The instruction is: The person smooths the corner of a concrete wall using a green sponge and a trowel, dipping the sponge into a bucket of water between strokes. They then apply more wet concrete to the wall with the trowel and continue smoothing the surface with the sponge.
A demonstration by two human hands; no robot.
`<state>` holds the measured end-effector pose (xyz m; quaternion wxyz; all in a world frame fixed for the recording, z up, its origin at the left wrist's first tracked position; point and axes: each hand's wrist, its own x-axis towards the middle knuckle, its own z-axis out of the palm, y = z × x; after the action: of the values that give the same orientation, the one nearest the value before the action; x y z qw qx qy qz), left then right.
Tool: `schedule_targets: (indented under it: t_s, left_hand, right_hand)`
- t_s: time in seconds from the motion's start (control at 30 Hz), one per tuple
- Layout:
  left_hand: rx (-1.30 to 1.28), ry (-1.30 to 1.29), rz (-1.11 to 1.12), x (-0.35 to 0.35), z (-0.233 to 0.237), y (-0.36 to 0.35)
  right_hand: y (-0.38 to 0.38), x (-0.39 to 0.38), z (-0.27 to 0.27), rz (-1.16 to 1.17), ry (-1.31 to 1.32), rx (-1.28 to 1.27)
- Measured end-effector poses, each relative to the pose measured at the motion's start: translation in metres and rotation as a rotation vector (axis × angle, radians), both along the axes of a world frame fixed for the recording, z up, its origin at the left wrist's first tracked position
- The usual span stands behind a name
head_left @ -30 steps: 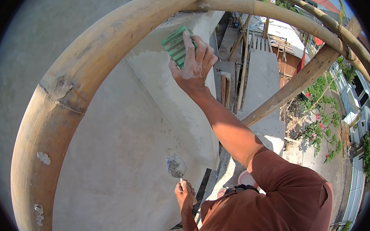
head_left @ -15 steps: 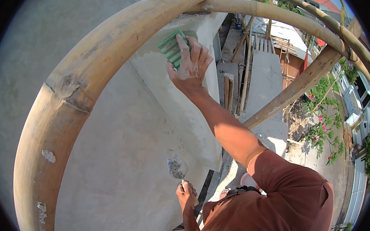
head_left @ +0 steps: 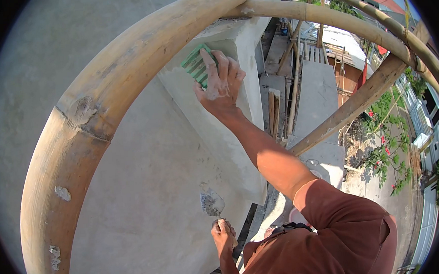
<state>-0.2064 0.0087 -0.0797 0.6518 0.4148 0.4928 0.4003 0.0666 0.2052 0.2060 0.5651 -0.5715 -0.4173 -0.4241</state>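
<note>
A thick bamboo scaffold pole [head_left: 78,135] arcs across the left, close in front of the grey plastered wall [head_left: 147,191]. Low down, the left hand [head_left: 222,236] is closed round the handle of a trowel [head_left: 212,203], whose blade carries a dab of mortar beside the wall. Higher up, the green float [head_left: 195,65] lies flat on the fresh face of a projecting pier [head_left: 229,136], gripped by the right hand [head_left: 219,84] with its fingers spread over it. Right of that, a slanted pole [head_left: 358,103] crosses above a yard far below. Pressing too hard near the corner could tear the wet edge. A loosened grip could send either tool down.
</note>
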Motion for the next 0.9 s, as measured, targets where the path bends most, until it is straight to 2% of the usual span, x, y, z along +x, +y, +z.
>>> schedule_targets:
  t_s: [0.07,0.2,0.27,0.4,0.5,0.7,0.77,0.9]
  left_hand:
    - [0.011,0.004,-0.009,0.003,0.006,0.001]
    - [0.025,0.02,-0.034,0.0,0.004,0.002]
    - [0.024,0.021,-0.026,0.001,0.003,0.004]
    - [0.0,0.023,-0.022,0.001,0.007,0.006]
    - [0.006,0.043,-0.036,0.003,0.014,0.006]
    - [0.018,0.032,-0.031,0.003,0.017,0.005]
    - [0.023,0.032,-0.024,0.002,0.016,0.005]
    - [0.013,0.027,-0.004,0.0,0.012,0.003]
  right_hand:
    - [0.0,-0.009,-0.016,0.063,-0.024,-0.166]
    - [-0.012,-0.007,-0.026,0.116,0.016,-0.177]
    - [-0.016,0.001,-0.02,0.0,0.044,0.047]
    - [-0.019,0.008,-0.002,-0.082,0.065,0.108]
    - [-0.017,0.005,0.001,-0.137,0.023,0.055]
    - [-0.016,-0.007,-0.02,0.042,0.023,-0.138]
    - [-0.018,-0.002,-0.009,-0.002,0.048,0.049]
    - [-0.008,0.004,0.005,-0.096,0.032,0.083]
